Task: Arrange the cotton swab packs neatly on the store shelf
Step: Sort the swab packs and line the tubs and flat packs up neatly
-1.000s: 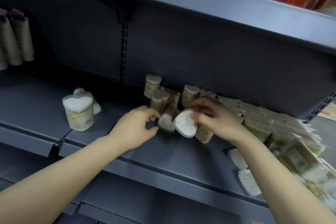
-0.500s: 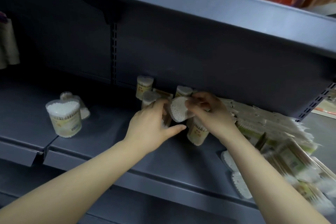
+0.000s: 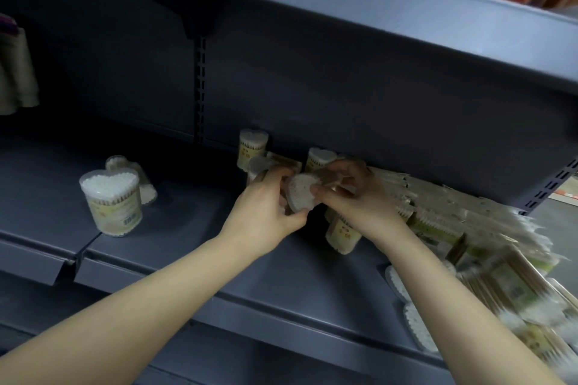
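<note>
Both the left hand [image 3: 266, 212] and the right hand [image 3: 353, 200] hold a clear heart-shaped plastic tub of white cotton swabs [image 3: 301, 196] tipped on its side above the grey metal shelf [image 3: 194, 247], so a careless set-down could topple the upright tubs [image 3: 252, 150] crowded just behind.

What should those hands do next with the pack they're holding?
Probably stand it upright beside the standing pack at the back. Both the left hand and right hand hold the heart-shaped pack tilted, its white end facing the camera.
</note>
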{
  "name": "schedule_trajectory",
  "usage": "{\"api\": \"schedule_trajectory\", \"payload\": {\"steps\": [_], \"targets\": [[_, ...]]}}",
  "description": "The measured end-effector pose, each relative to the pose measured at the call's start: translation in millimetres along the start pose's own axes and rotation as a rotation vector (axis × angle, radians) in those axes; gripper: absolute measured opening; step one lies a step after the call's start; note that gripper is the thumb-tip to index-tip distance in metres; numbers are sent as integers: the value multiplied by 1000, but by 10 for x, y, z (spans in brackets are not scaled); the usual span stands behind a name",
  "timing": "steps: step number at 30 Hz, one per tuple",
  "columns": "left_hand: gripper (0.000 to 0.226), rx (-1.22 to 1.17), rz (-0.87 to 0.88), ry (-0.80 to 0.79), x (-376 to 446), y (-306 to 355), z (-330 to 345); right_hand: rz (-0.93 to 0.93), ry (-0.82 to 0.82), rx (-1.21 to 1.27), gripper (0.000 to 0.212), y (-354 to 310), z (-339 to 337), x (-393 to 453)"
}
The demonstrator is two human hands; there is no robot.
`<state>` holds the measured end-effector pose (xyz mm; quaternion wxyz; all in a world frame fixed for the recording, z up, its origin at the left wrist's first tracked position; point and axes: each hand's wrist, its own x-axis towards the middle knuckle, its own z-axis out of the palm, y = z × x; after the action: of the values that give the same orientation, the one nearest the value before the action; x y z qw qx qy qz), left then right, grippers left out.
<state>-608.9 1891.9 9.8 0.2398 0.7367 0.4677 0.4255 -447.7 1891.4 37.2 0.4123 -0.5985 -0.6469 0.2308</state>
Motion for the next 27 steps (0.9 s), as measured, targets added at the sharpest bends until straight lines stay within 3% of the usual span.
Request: {"api": "schedule_trajectory", "payload": {"steps": [6,11,21,27], "targets": [[57,-28,17,26,36,-35,56,-45,5,40,30,-27,-31,-1],[53,-89,-19,28,56,-57,61,-31,74,122,9,-3,-74,29],[54,-270,-56,-23,59,-81,-22,34,128,215,28,16,-93,62],[51,-441,-74,-13,61,-114,-15,25,121,225,23,-2,-64,47]]}}
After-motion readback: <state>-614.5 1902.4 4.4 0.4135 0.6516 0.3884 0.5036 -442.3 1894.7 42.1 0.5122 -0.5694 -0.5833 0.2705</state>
